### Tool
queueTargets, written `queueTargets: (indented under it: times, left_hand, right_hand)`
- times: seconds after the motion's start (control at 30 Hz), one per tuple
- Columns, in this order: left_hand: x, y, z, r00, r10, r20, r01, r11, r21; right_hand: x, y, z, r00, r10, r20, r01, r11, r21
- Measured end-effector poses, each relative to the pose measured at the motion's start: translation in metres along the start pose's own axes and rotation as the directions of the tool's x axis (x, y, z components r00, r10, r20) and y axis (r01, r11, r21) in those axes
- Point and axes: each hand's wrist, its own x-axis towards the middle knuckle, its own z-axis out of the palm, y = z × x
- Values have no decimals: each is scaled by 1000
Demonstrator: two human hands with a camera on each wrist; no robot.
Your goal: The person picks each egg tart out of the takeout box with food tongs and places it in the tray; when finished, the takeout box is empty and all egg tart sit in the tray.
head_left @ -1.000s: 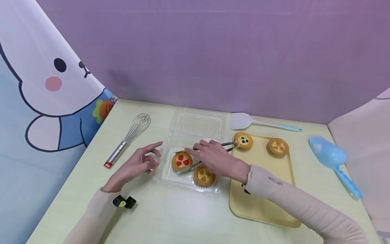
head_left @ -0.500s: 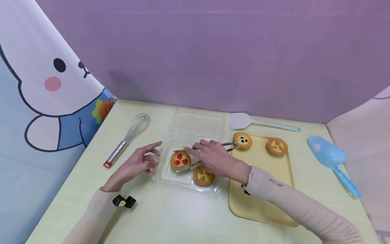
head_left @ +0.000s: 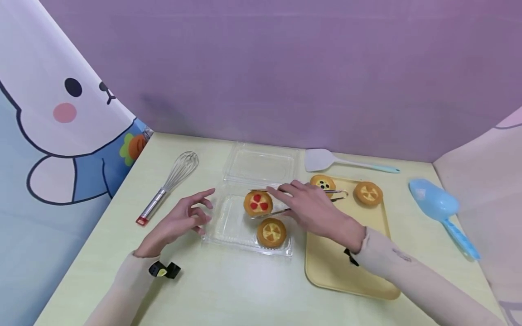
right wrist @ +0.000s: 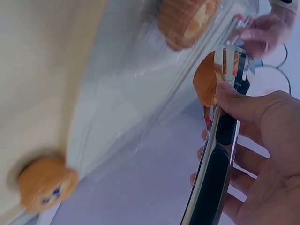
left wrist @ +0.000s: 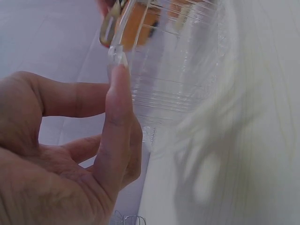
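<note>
In the head view, the right hand (head_left: pixel 316 208) grips a pair of tongs (head_left: pixel 271 213), its prongs set around the red-topped tart (head_left: pixel 258 203) over the far right part of the clear box (head_left: pixel 222 226). The left hand (head_left: pixel 179 222), fingers loosely bent and holding nothing, is at the box's left edge. The step in hand looks to be placing this tart in the box; the next move would call for lowering it level beside the plain tart (head_left: pixel 271 232), then letting the tongs spread. Counted, there are four tarts: that pair, plus a black-dotted tart (head_left: pixel 322 183) and a cross-topped tart (head_left: pixel 368 194) at the far end of the one yellow tray (head_left: pixel 350 262). There is one each of box, tongs, whisk (head_left: pixel 163 190), spatula (head_left: pixel 346 163) and blue scoop (head_left: pixel 434 199), all on one table (head_left: pixel 244 290). In the left wrist view, a left fingertip meets the box's rim or lies just in front of it; I cannot tell which. In the right wrist view, thumb and fingers squeeze the tongs narrow on the tart, which seems raised off the box's floor.
</note>
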Motion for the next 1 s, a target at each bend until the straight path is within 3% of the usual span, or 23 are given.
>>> queueTargets:
  times: [0.3,0.57,0.77,1.0]
  left_hand:
    - [1,0,-1,1000,-7,1,7,1000,16]
    - [1,-1,-2,1000,-8,5,8,1000,11]
    - [0,0,-2,1000,-13,-1,13,1000,-2]
    - [2,0,-1,1000,-15,3,15,1000,-7]
  right_hand:
    - [-51,35,-23,988,147,-46,-148,989,-21]
    - [-103,61,-28,976,207,-67,-211,975,-63]
    - [-130,64,-23,957,286,-41,-287,957,-31]
    - [-144,54,-8,946,324,-13,-324,946,0]
